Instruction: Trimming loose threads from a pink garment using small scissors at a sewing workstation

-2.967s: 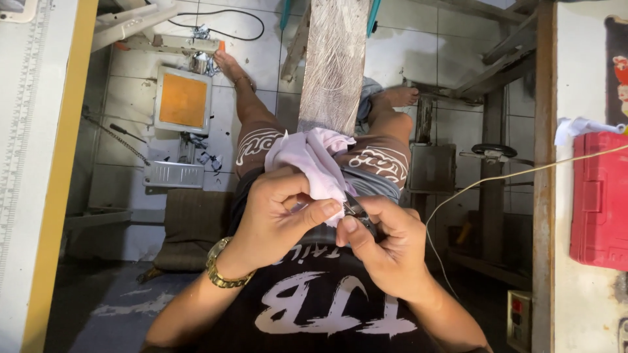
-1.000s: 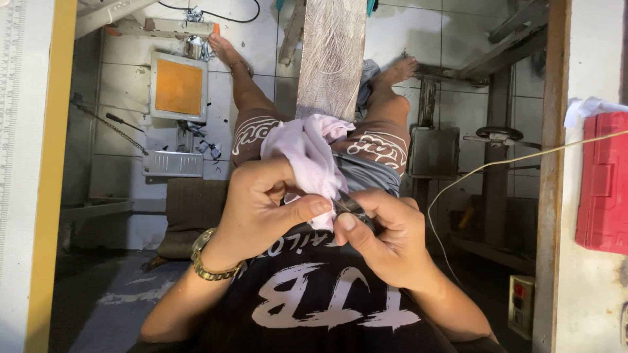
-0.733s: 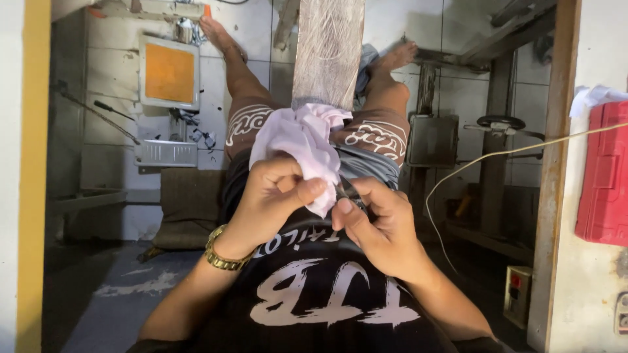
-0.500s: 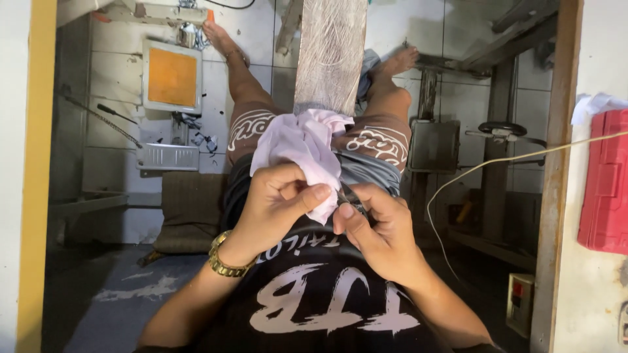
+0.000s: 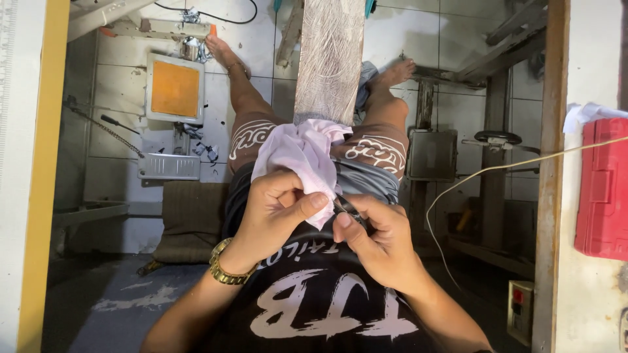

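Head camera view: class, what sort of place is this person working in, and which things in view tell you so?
Probably a small tailoring or sewing workshop. The hands, left hand and right hand, work a pale pink cloth with a small dark tool; a foot pedal lies on the tiled floor, beside a machine stand.

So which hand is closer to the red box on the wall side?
The right hand. It sits nearer the red box, though well apart from it. The left hand is farther away, pinching the pale pink cloth over the lap.
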